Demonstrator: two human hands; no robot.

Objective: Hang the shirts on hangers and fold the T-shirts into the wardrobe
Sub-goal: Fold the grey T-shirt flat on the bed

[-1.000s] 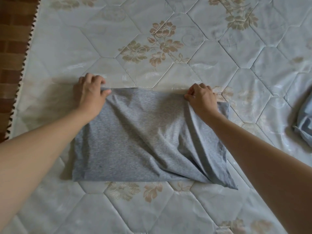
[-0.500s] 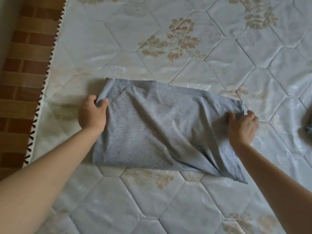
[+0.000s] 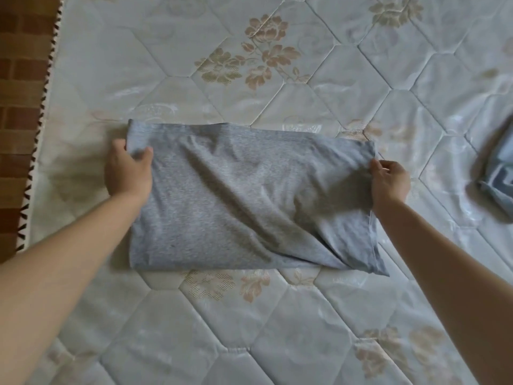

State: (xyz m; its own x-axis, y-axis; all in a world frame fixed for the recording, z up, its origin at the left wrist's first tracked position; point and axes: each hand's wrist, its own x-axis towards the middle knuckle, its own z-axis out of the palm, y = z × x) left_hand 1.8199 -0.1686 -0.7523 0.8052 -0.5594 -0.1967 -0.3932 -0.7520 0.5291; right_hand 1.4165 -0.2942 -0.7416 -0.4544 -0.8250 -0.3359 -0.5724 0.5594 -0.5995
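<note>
Looking down, we see a folded grey marl cotton T-shirt (image 3: 244, 201) lying flat as a wrinkled rectangle on the pale quilted mattress with beige flower prints (image 3: 277, 329). Our left hand (image 3: 128, 173) pinches its far left corner between thumb and curled fingers, while our right hand (image 3: 390, 182) pinches the right edge near the far corner. Well apart, at the right border, lies a blue folded garment (image 3: 499, 179); a brown brick-patterned floor (image 3: 19, 107) runs beside the mattress on the left
</note>
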